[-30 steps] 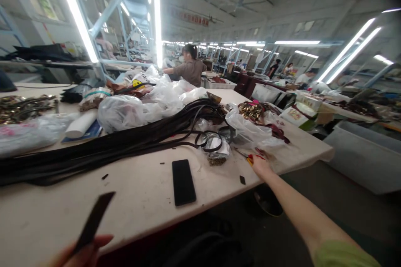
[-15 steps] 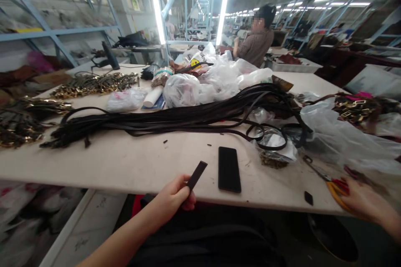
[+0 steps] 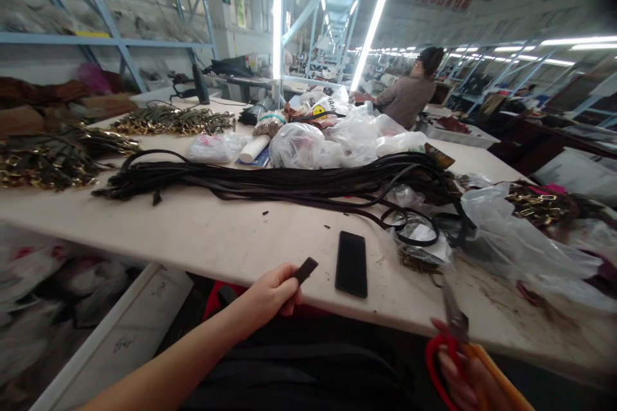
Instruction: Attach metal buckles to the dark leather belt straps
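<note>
A short dark strip [image 3: 305, 270] juts out of my left hand [image 3: 276, 294], pinched between thumb and fingers at the table's front edge. My right hand [image 3: 460, 376] grips scissors [image 3: 453, 311] with red and orange handles. Motion blurs the blades, which point away from me over the front edge; whether they are apart I cannot tell. A black phone [image 3: 351, 264] lies flat on the table between my hands. Beyond it stretches a long bundle of black straps [image 3: 270, 183], with loose loops at its right end.
Straps with gold metal fittings [image 3: 43, 160] are heaped at the left. White plastic bags [image 3: 328, 141] crowd the table's middle back, and another clear bag [image 3: 520, 237] lies at the right. A person [image 3: 409, 93] is farther back. Tiny dark scraps dot the pale tabletop [image 3: 202, 231].
My right hand has lifted the scissors off the table's right side and brought them leftward, toward me. My left hand still holds the strip, less of which shows. The view has shifted and tilted.
</note>
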`<state>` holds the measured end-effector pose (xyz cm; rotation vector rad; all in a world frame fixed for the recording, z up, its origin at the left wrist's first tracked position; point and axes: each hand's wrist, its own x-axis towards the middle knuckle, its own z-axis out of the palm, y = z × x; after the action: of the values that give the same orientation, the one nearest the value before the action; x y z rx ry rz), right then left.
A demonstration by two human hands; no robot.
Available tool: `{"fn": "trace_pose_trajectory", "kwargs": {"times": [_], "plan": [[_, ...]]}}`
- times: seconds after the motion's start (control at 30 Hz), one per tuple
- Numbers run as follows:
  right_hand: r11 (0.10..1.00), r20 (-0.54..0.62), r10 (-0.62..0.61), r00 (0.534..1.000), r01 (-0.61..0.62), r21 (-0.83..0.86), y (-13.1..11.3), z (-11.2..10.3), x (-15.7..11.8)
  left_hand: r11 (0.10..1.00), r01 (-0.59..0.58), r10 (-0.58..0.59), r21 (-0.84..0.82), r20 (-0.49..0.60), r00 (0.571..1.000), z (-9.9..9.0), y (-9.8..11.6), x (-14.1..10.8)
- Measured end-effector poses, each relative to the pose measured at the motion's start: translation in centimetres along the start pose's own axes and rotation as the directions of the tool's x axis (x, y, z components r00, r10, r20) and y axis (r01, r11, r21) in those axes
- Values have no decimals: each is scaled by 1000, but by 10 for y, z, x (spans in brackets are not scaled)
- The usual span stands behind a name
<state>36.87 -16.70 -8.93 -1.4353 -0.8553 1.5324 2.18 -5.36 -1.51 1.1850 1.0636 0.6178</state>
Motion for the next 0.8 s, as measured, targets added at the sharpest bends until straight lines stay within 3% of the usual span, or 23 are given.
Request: {"fn": "trace_pose_trajectory", "kwargs": {"times": [0.13,0.27,0.37,0.43,0.8], "plan": [[1000,246,-30,969,30,7,-19,96,28,999,-29,28,43,22,999,2,2,-11],[957,493,-151,857,252,-145,-43,146,45,996,-63,61,-56,-47,997,-6,1,-22],[878,604,-173,778,399,-263,-57,160,47,990,-130,124,-51,-106,987,-12,-1,-24],[849,636,-142,759,424,-317,-62,163,47,991,-134,131,-18,-111,985,-13,-2,-23],[725,568,-106,816,454,-517,-77,183,50,989,-133,137,59,-66,988,-15,-11,-15]]}}
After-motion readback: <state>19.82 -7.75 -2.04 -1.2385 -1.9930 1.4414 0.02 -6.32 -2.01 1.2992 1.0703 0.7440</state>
